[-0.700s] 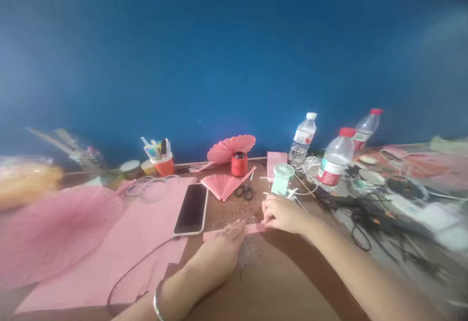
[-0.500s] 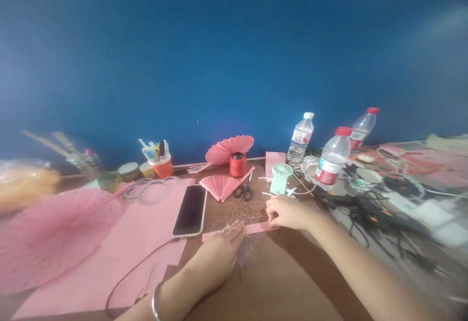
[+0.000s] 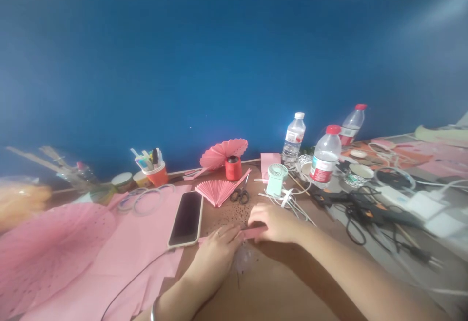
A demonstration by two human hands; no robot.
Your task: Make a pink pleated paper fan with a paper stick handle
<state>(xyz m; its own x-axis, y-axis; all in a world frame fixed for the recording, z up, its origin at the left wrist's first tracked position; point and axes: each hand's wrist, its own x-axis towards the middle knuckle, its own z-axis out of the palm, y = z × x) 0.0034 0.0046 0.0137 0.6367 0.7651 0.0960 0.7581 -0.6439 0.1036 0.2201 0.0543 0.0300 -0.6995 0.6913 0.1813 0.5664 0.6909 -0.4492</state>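
My left hand [image 3: 218, 248] rests fingers-down on a narrow pink paper strip [image 3: 250, 233] lying on the brown table [image 3: 278, 282]. My right hand [image 3: 275, 222] covers the strip's right end, its fingers curled and pressing on it. The two hands sit close together, nearly touching. A black phone [image 3: 186, 218] lies just left of my left hand on pink paper sheets [image 3: 139, 243]. A folded pink paper fan [image 3: 216, 191] and small scissors [image 3: 239, 195] lie beyond the hands.
A large pink paper fan [image 3: 44, 252] lies at far left. An orange cup of pens [image 3: 155, 173], a red spool [image 3: 233, 168], a mint hand fan [image 3: 275, 178], water bottles [image 3: 324, 160] and tangled cables [image 3: 365, 209] with chargers crowd the back and right. A blue partition [image 3: 234, 67] stands behind.
My right hand slid left along the strip toward my left hand, so less of the strip shows between them. The camera tipped slightly upward.
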